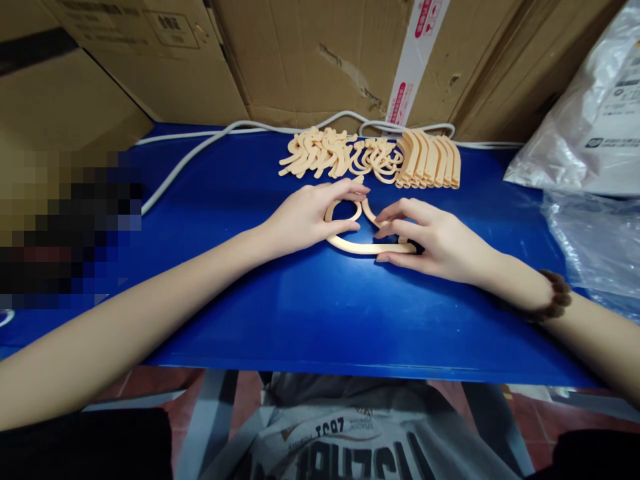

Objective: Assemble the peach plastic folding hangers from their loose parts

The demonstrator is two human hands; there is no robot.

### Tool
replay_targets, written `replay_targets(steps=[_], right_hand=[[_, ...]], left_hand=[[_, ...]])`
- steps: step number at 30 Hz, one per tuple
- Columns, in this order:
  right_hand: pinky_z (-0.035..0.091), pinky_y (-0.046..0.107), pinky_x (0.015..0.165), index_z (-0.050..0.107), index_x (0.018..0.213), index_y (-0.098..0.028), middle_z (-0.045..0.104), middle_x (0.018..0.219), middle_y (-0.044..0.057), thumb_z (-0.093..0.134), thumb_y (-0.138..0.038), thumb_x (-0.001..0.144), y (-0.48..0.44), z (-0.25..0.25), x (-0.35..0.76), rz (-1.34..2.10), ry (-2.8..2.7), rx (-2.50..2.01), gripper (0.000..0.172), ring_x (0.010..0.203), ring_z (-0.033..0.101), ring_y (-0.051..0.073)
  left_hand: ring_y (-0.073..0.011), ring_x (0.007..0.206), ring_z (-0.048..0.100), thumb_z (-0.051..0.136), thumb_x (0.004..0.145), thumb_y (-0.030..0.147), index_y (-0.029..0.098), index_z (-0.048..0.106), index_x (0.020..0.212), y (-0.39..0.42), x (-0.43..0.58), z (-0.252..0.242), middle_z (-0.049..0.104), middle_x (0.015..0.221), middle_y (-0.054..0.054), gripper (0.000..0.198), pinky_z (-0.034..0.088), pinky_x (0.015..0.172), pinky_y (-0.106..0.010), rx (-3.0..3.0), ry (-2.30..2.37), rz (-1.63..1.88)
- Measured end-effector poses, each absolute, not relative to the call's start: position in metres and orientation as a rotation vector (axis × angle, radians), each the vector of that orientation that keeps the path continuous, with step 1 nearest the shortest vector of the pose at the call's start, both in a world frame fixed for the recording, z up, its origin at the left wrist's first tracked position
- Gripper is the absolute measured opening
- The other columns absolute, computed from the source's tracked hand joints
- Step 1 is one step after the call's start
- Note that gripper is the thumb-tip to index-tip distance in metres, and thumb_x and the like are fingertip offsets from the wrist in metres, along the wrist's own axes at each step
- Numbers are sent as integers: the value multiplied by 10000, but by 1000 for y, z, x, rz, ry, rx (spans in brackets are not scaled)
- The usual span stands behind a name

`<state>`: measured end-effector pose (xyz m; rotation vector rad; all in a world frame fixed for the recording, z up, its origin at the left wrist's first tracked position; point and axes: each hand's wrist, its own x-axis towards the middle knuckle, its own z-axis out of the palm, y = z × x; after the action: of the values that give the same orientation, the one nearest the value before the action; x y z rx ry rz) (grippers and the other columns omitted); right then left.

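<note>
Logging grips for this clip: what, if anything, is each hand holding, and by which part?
A cream curved item: the left hand grips its rounded left side, the right hand its right end.

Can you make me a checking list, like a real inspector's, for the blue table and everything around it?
Surface: smooth blue tabletop, a bit shiny.
Job's things: cream, curved, plastic-looking pieces at the hands; behind them, a pile of cream wavy pieces, a cluster of cream hook-shaped pieces and a row of cream bent bars.
Clutter: crinkly, clear-and-white plastic packaging, on the right.
Grips: left hand on the curved pieces' left side; right hand on their right end.
Cables: white, round cable, running behind the piles and curving forward on the left.
Surroundings: brown cardboard boxes behind; something pixelated on the left, can't tell what.
</note>
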<state>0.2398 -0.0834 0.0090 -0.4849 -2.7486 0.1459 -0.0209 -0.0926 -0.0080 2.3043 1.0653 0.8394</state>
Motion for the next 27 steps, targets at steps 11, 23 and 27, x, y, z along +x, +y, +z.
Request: replay_targets(steps=[11,23,27], right_hand=[[480,347,911,678,1084,-170,686,1125,87,578,-210,975,-96,14,234,571,-2683,-424,153,1027,625,190],[415,389,862,694,1077,-214,719,1053,62,552,-112,890,-92,7,234,262,-2727,-436,255,1015,572,241],[403,383,839,687,1081,-228,719,1065,54,515,-96,895,-92,8,236,212,-2741,-473,285,1005,566,239]], left_hand=[[-243,1387,505,413,1037,360,181,465,1473,-96,-20,-6,552,1496,-78,474,412,1146,-414,2499,1104,657],[-206,1517,326,315,1068,345,189,458,1494,-97,-18,-8,450,1581,-74,475,283,1249,-419,2577,1021,493],[-202,1404,485,364,1044,266,173,497,1454,-96,-18,-11,559,1484,-87,440,377,1191,-395,2522,996,643]])
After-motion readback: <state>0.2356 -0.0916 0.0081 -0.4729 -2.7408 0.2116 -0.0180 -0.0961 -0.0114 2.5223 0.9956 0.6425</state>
